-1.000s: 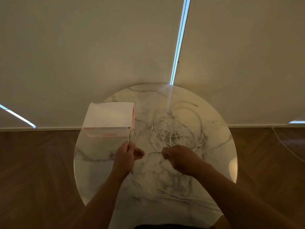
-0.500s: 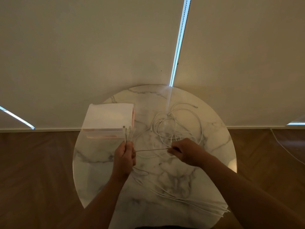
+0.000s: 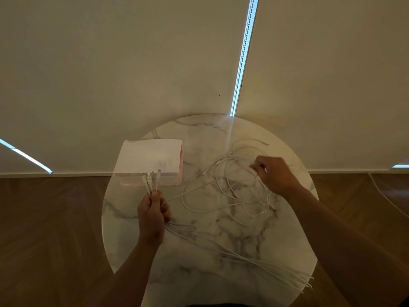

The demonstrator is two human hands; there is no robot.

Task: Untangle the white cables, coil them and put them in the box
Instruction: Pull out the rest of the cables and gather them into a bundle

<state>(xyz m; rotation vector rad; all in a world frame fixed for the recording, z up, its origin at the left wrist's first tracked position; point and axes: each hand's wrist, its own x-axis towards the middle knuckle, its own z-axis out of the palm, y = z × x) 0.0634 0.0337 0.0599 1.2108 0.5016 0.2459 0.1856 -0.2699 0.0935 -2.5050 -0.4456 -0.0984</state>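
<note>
Untangling white cables (image 3: 264,197) on the marble table (image 3: 221,291).
Gripping plug ends in the left hand (image 3: 152,210), just before the box (image 3: 148,158); pinching a strand of the tangle with the right hand (image 3: 275,176).

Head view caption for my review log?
Left hand grips white cable ends; right hand pinches tangled white cables on a round white marble table.

Dim and warm-toned; lit by a daylight slit (image 3: 243,63) behind the table (image 3: 199,134), with pale glare across its far edge; bowed at frame edges.
</note>
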